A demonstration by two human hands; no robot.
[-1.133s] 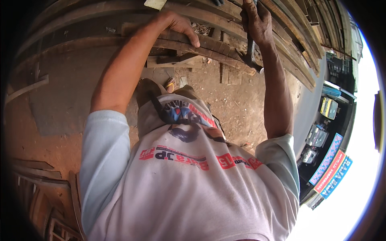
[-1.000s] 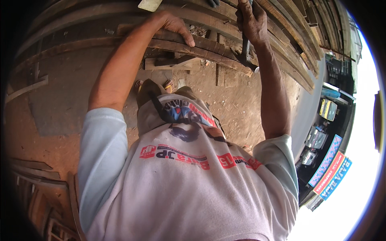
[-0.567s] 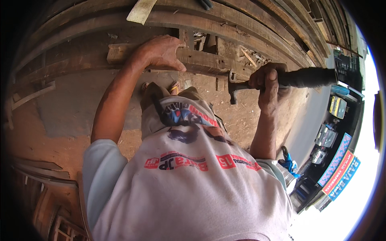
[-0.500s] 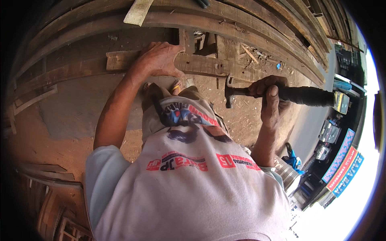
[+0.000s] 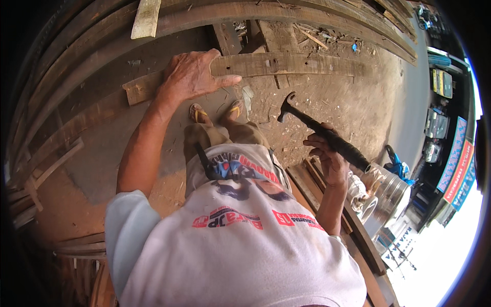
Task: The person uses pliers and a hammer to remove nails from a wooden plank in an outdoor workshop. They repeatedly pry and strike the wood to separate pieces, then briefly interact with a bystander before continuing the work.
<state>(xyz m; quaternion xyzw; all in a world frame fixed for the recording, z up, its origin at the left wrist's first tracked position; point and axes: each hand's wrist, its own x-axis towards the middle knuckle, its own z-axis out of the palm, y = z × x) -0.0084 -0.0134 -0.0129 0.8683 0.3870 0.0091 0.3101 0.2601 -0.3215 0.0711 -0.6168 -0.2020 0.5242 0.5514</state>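
Right hand (image 5: 330, 161) curled around a hammer (image 5: 309, 121), head pointing up-left, handle slanting down-right; left hand (image 5: 190, 79) spread across a crosswise beam (image 5: 286, 65), above dirt ground (image 5: 358, 105) beside a road (image 5: 412, 97).

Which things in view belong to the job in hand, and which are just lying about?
Apparently in use:
claw hammer, in the right hand
wooden beam, the left hand across it

Apparently lying about:
pale board, upper left
small blue scrap on the ground
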